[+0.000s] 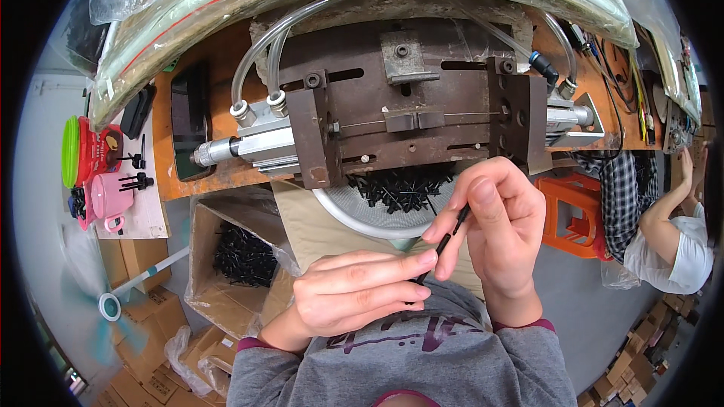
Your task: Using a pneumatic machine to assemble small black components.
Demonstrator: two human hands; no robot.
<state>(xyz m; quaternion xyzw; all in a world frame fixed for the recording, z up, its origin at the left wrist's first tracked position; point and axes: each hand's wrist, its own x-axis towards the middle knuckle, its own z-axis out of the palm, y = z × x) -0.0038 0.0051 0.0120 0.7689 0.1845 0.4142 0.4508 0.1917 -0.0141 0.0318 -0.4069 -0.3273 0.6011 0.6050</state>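
Observation:
Over my lap, my left hand and my right hand are both closed on slim black rod-like parts. The parts run slantwise between my fingertips; whether they are one piece or two pieces end to end cannot be told. My left fingers lie nearly straight, pinching the lower end. The upper end is between my right thumb and fingers. Just beyond my hands, a white mesh basket holds many black plastic parts. Above it stands a brown metal fixture with a small steel block at its middle.
Air cylinders with clear hoses flank the fixture. A lined carton of black parts stands left, near a pink mug and a fan. An orange stool and another person are at right.

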